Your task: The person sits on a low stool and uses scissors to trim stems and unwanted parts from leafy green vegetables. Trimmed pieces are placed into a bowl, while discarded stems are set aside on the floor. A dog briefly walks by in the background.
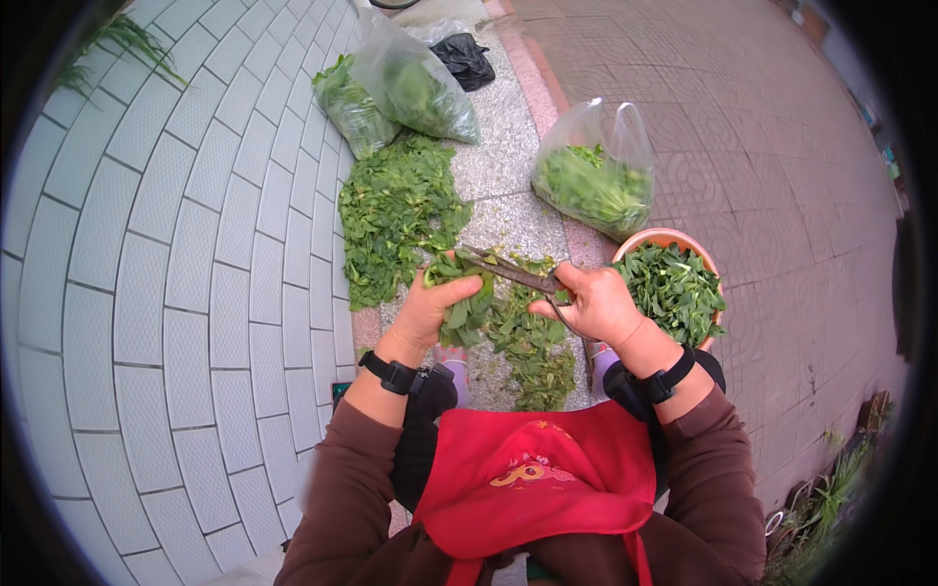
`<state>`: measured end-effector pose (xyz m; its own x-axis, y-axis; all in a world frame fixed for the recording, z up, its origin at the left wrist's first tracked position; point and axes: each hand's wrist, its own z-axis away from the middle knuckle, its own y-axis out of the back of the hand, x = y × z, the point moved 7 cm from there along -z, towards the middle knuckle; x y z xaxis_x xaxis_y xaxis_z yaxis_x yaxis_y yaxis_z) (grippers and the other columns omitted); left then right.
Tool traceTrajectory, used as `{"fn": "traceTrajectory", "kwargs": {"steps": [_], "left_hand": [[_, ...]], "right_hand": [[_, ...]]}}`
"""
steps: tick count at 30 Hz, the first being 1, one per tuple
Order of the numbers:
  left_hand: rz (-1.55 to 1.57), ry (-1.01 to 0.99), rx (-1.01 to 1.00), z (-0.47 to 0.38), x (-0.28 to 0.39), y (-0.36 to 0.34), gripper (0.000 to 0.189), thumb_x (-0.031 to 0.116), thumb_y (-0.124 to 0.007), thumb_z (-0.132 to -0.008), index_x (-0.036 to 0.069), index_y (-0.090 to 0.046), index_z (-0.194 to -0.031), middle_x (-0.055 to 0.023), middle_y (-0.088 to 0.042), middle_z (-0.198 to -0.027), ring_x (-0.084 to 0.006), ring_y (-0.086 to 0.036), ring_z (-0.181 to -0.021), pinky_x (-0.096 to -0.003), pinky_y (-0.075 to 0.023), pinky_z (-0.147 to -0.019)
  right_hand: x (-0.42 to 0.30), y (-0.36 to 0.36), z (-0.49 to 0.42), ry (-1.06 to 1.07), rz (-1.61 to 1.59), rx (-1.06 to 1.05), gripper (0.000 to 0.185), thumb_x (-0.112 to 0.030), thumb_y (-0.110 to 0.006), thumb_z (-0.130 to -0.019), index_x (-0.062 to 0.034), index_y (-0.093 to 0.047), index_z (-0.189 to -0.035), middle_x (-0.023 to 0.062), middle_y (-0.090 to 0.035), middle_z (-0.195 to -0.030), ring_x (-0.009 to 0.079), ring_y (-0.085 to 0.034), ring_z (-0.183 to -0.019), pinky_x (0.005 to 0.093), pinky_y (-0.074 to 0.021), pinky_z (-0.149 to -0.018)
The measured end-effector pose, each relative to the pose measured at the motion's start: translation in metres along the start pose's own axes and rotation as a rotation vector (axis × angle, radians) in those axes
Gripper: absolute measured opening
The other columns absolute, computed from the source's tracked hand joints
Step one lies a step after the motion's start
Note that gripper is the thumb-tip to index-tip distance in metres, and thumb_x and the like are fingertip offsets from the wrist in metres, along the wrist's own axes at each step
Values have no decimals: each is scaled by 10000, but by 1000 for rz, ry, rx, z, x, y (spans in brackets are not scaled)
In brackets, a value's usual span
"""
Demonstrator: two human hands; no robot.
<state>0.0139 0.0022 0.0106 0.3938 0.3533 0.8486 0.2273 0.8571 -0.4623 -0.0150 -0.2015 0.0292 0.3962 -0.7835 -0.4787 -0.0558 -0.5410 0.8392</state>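
Observation:
My left hand grips a bunch of leafy greens, its leaves hanging down past the fingers. In my right hand is a pair of dark, worn metal scissors, with fingers around the handles. The blades point left, and their tips reach the top of the bunch by my left thumb. Below the scissors, a scatter of trimmed leaves and stems lies on the ground between my feet. An orange plastic tub full of cut greens stands beside my right hand.
A broad heap of loose greens lies along the tiled wall. Behind it stand bags of greens and a black plastic bag. Another clear bag of greens sits beyond the tub. Potted plants line the lower right.

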Motion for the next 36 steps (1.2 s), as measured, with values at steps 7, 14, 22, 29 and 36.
{"fn": "traceTrajectory", "kwargs": {"steps": [7, 14, 22, 29, 36], "left_hand": [[66, 30, -16, -4, -4, -4, 282, 61, -708, -805, 39, -601, -1064, -52, -664, -953, -146, -649, -810, -288, -543, -708], [29, 45, -25, -6, -9, 2, 353, 142, -711, -800, 69, -547, -1103, -61, -613, -951, -173, -598, -835, -306, -509, -717], [123, 39, -99, -8, -15, 6, 330, 179, -717, -807, 153, -548, -1089, -48, -550, -864, -208, -529, -788, -298, -455, -628], [180, 99, -80, -4, -16, 4, 340, 170, -701, -815, 193, -547, -1117, -55, -576, -889, -215, -550, -801, -322, -488, -619], [220, 78, -144, -6, -18, 3, 319, 188, -691, -822, 180, -548, -1107, -72, -582, -921, -206, -557, -816, -319, -496, -636]], "right_hand": [[4, -19, 9, -201, -608, -267, 475, -469, -749, -769, -33, -562, -745, 94, -509, -579, 171, -491, -522, 338, -425, -518], [-6, -27, 12, -280, -760, -378, 392, -378, -690, -869, -28, -569, -740, -39, -429, -579, 54, -381, -568, 255, -339, -493], [-37, -48, 34, -510, -1503, -672, 434, -432, -466, -981, -42, -512, -797, -24, -359, -501, 76, -311, -388, 248, -258, -347], [-56, -54, 40, -508, -1818, -777, 591, -621, -378, -937, -49, -506, -856, -41, -283, -507, 67, -247, -382, 229, -228, -332], [-61, -56, 43, -532, -1878, -802, 647, -691, -336, -899, -65, -495, -849, -48, -274, -507, 68, -249, -372, 223, -216, -319]]}}
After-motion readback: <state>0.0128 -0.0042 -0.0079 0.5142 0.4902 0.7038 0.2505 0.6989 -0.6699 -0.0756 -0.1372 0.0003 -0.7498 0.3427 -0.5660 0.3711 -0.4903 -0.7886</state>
